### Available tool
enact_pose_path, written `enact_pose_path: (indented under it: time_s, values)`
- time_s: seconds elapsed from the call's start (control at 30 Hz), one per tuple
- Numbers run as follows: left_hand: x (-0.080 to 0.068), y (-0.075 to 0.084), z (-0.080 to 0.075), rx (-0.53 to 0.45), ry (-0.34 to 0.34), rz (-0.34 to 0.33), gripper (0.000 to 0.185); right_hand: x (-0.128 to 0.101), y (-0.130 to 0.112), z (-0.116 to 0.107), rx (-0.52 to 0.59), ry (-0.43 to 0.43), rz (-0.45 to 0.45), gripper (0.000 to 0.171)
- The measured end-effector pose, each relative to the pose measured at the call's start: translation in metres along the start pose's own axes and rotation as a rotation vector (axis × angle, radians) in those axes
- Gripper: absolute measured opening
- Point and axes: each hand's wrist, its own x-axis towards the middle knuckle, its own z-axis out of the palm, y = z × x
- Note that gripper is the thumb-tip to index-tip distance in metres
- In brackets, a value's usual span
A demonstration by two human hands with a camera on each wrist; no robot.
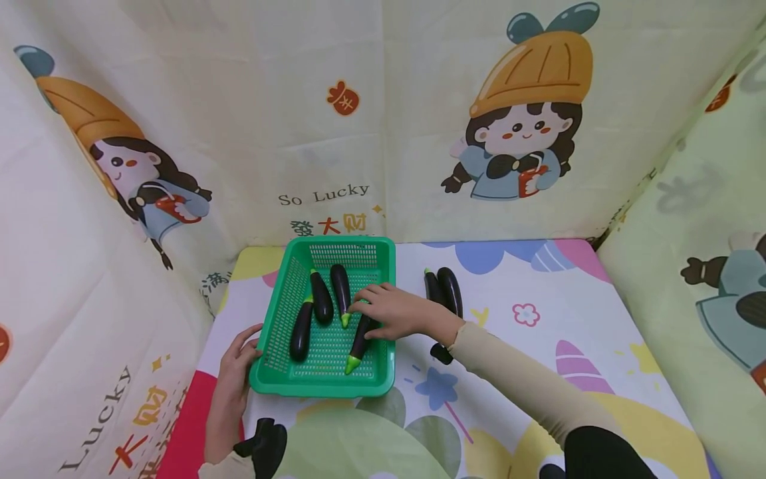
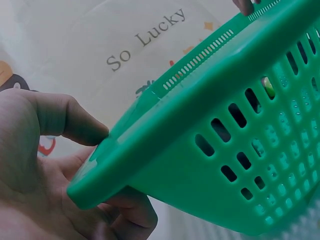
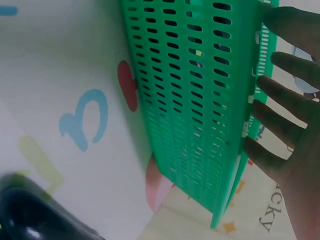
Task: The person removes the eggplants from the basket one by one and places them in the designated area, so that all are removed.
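A green slotted basket [image 1: 323, 389] sits on the patterned mat and holds several dark purple eggplants [image 1: 321, 299] with green stems. My left hand [image 1: 238, 359] grips its near left corner; in the left wrist view the thumb [image 2: 75, 122] lies on the basket's rim [image 2: 200, 105] with the fingers curled underneath. My right hand [image 1: 385, 311] reaches over the right rim, fingers stretched out and resting on the rightmost eggplant [image 1: 358, 349]. In the right wrist view those fingers [image 3: 285, 105] lie spread and straight past the basket wall [image 3: 195, 100].
Two more eggplants [image 1: 445, 289] lie side by side on the mat right of the basket, and another dark end [image 1: 441, 353] shows beside my right forearm. Cartoon-printed fabric walls [image 1: 335, 133] close in the back and both sides. A dark eggplant [image 3: 30, 217] lies near the right wrist camera.
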Motion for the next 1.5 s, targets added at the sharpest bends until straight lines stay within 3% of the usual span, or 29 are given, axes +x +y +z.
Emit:
enact_pose_path:
  time_s: [0.2, 0.83, 1.5]
  values:
    - [0.000, -0.001, 0.001, -0.013, -0.009, 0.035, 0.062, 0.011, 0.002, 0.009, -0.017, -0.067, 0.017, 0.059]
    - [0.001, -0.002, 0.001, -0.024, -0.006, 0.037, 0.059, 0.033, -0.001, 0.021, -0.027, -0.285, 0.093, 0.061]
    - [0.002, -0.003, 0.002, -0.040, -0.012, 0.055, 0.057, 0.048, -0.008, 0.030, -0.066, -0.365, 0.127, 0.048]
